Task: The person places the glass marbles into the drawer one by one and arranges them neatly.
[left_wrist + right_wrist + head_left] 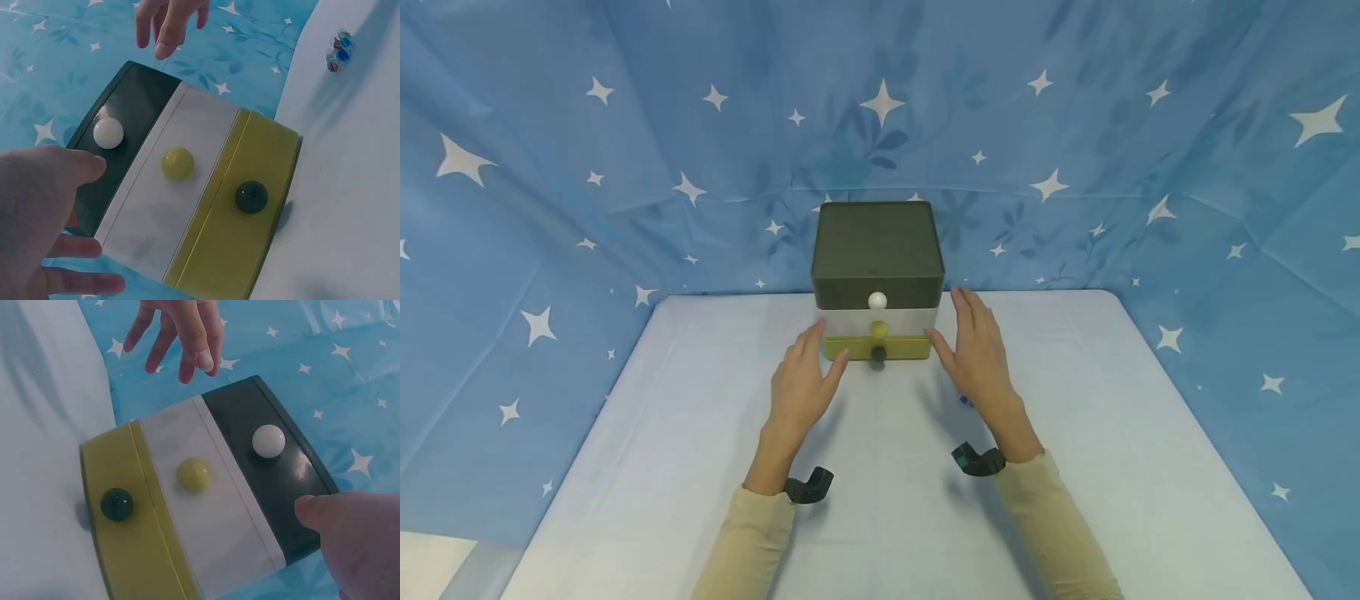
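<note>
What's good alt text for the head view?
A person's left hand and right hand flank a three-tier box, dark green over white over yellow, on a white table before a star-printed blue cloth.

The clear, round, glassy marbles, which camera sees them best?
The left wrist view: nothing covers the marbles, and their colours show. The head view shows just blue bits beside the bare right hand; the right wrist view shows none.

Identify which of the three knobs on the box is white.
The top knob, on the dark green tier, is the white one; the middle knob is yellow-green and the bottom knob is dark.
</note>
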